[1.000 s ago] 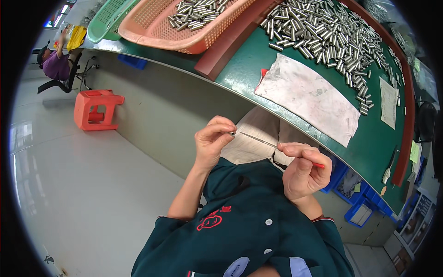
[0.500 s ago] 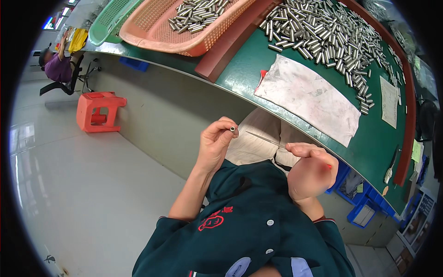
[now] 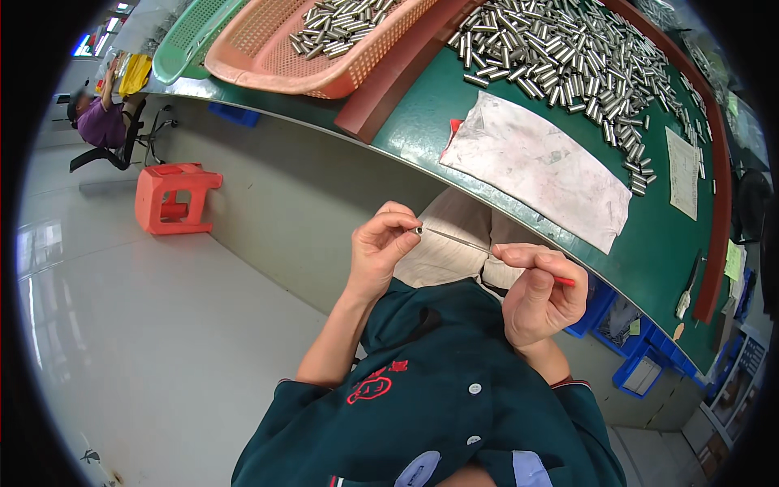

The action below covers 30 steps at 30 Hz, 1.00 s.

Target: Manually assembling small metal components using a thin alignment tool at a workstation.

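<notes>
My left hand [image 3: 378,248] pinches a small metal tube [image 3: 418,230] between thumb and fingertips, its open end turned to the right. In my right hand [image 3: 544,296] is a thin metal rod tool [image 3: 458,241] with a red handle [image 3: 564,282], its fingers and thumb closed round it. The rod points left, its tip at or very near the tube's open end; I cannot tell whether it is inside. Both hands are over my lap, in front of the green worktable [image 3: 406,130]. A stained white cloth [image 3: 535,166] lies on the table edge beyond them.
A large heap of metal tubes [image 3: 568,65] covers the table's far part. Beside it, a brown-red bar [image 3: 389,89] separates a pink basket [image 3: 268,57] holding more tubes. A green basket [image 3: 182,53], red stool [image 3: 174,199], paper sheet [image 3: 682,174] and blue bins [image 3: 641,369] surround. A seated person [image 3: 101,122] is far left.
My right hand has turned, so its palm side and the red handle show more. The rod's tip has come closer to the tube. The tube has tilted toward the rod.
</notes>
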Each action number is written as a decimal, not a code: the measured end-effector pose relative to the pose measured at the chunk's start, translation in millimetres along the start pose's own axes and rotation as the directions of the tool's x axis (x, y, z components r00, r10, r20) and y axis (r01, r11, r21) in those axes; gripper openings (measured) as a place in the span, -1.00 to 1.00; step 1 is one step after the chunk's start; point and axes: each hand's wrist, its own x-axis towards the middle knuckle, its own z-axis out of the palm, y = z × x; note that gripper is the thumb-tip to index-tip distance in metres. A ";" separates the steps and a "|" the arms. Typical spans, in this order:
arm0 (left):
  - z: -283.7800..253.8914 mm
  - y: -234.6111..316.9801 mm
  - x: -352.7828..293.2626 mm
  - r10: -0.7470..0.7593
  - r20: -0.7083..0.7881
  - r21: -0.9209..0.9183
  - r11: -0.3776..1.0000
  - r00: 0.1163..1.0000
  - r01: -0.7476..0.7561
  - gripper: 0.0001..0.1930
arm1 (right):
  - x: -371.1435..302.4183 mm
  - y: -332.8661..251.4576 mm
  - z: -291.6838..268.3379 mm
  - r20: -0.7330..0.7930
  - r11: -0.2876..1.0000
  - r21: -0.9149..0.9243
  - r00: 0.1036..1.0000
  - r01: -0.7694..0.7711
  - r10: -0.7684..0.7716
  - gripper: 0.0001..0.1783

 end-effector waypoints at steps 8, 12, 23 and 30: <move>0.1 1.3 -0.5 -0.022 0.010 -0.004 1.000 1.000 0.022 -0.87 | -1.1 0.5 -0.4 0.057 0.999 -0.028 0.998 -0.031 0.032 -0.90; 0.7 3.7 -0.5 -0.035 0.016 0.003 0.999 0.999 0.035 -0.88 | -0.4 1.4 0.0 0.070 0.998 -0.052 0.997 -0.033 0.037 -0.90; -5.4 -1.2 -2.6 -0.168 -0.037 -0.233 0.960 0.985 0.155 -0.87 | 0.3 -1.6 -10.4 0.273 0.962 -0.123 0.941 0.242 -0.202 -0.83; 2.1 16.9 0.7 -0.347 0.041 -0.500 0.805 0.937 0.320 -0.75 | 2.2 -2.1 -5.4 0.017 0.990 -0.068 0.992 0.126 -0.125 -0.86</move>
